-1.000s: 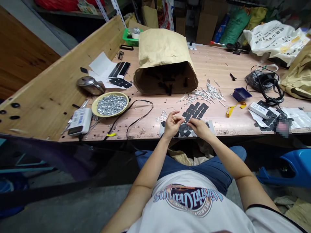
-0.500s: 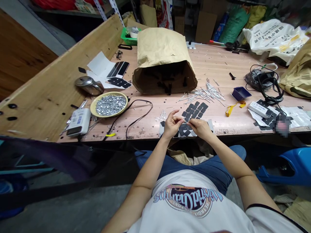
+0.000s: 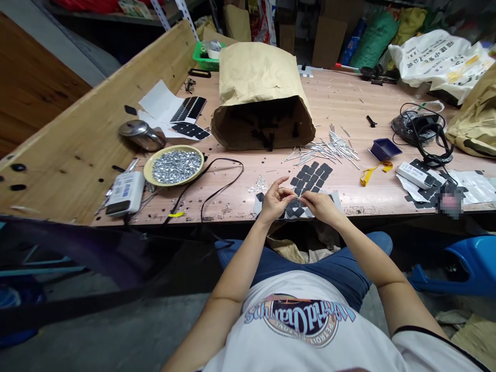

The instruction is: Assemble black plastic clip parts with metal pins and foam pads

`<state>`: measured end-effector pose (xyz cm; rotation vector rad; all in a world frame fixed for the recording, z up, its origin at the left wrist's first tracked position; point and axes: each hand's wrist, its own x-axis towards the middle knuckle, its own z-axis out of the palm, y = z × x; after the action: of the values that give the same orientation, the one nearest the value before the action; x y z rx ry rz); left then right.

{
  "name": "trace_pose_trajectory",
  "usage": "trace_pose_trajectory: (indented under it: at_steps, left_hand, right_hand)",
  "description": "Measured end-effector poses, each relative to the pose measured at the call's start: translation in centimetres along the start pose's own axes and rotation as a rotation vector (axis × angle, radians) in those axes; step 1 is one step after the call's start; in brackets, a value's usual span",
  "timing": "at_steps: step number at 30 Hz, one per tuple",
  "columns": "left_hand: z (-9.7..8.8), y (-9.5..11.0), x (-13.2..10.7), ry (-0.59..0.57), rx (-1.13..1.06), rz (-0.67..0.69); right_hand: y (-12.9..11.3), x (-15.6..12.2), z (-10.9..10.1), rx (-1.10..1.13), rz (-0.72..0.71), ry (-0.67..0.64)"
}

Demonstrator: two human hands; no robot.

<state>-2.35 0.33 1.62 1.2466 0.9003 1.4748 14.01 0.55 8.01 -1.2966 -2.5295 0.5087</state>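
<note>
My left hand (image 3: pixel 275 199) and my right hand (image 3: pixel 318 204) meet fingertip to fingertip just above the front edge of the table. Thumb and forefinger of each are pinched around something too small to make out. Beneath and beyond them lie rows of black rounded square pads (image 3: pixel 310 178), some on a pale backing sheet at the edge. Left of the pads is a small scatter of tiny shiny metal pieces (image 3: pixel 257 185). Behind the pads, thin metal rods (image 3: pixel 329 150) lie in a loose pile.
A large open paper sack (image 3: pixel 256 72) holding dark parts stands mid-table. To the left are a yellow bowl (image 3: pixel 146 173) of small metal pieces, a metal pot (image 3: pixel 137 135) and a black strap (image 3: pixel 222 181). On the right sit a dark blue tray (image 3: pixel 385 150) and a headset (image 3: pixel 430 134).
Both hands stay in nearly the same place, still pinched together. Their fingertips have shifted only slightly, and the camera view has moved a little.
</note>
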Motion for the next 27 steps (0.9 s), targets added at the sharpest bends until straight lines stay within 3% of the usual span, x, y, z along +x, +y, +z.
trace_pose_trajectory:
  at_steps: [15, 20, 27]
  left_hand:
    - [0.3, 0.4, -0.4, 0.043, 0.104, -0.01]
    - [0.0, 1.0, -0.3, -0.013, 0.105, -0.046]
    - [-0.1, 1.6, -0.4, -0.08, 0.107, -0.1]
  right_hand:
    - [0.7, -0.3, 0.4, -0.034, -0.143, 0.144]
    - [1.0, -0.7, 0.6, -0.148, -0.252, 0.203]
    - [0.8, -1.2, 0.2, -0.267, -0.262, 0.187]
